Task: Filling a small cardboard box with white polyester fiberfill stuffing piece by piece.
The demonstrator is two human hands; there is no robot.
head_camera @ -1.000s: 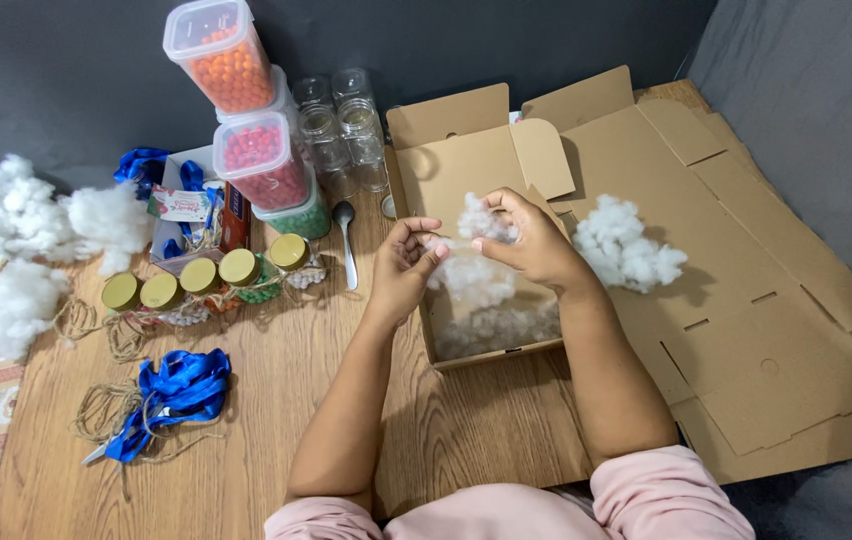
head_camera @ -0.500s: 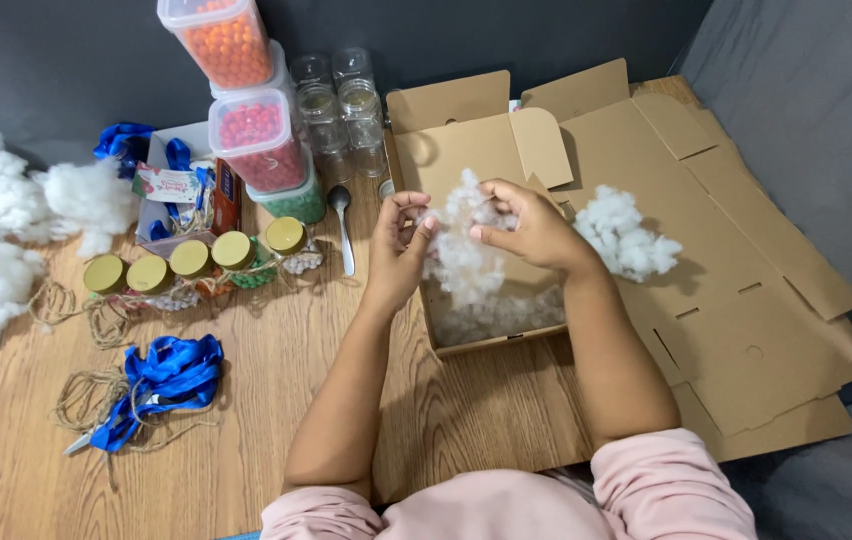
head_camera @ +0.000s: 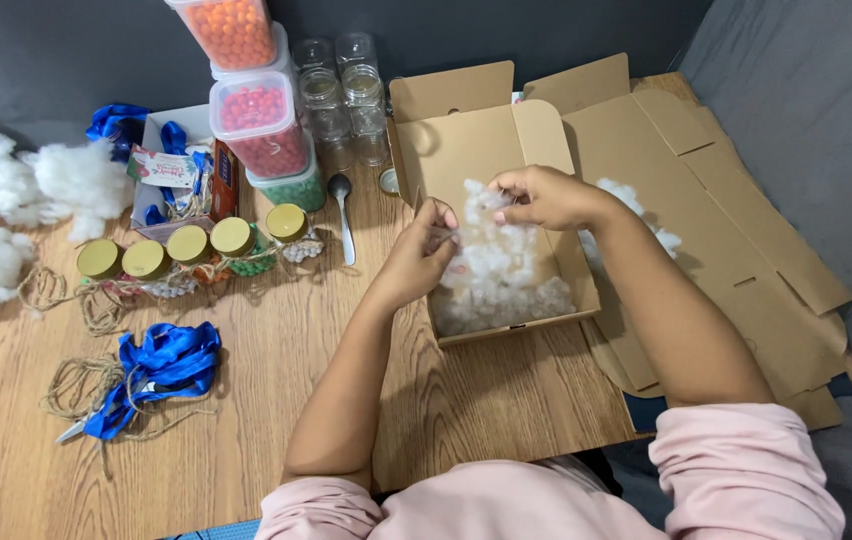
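You are pinching a tuft of white stuffing (head_camera: 491, 215) between your left hand (head_camera: 421, 262) and right hand (head_camera: 543, 197), both grips closed on it. You are holding it over the open cardboard box (head_camera: 466, 145) on the counter (head_camera: 266, 400).

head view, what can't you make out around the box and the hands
- Box floor: covered by white stuffing, head view.
- Left hand fingertips: sunk in the stuffing, so its grip is unclear.
- Right hand: the palm faces down, so whatever it pinches is hidden.
- Top tub of orange balls: cut off by the upper edge.
- Flat cardboard: partly under the right forearm.
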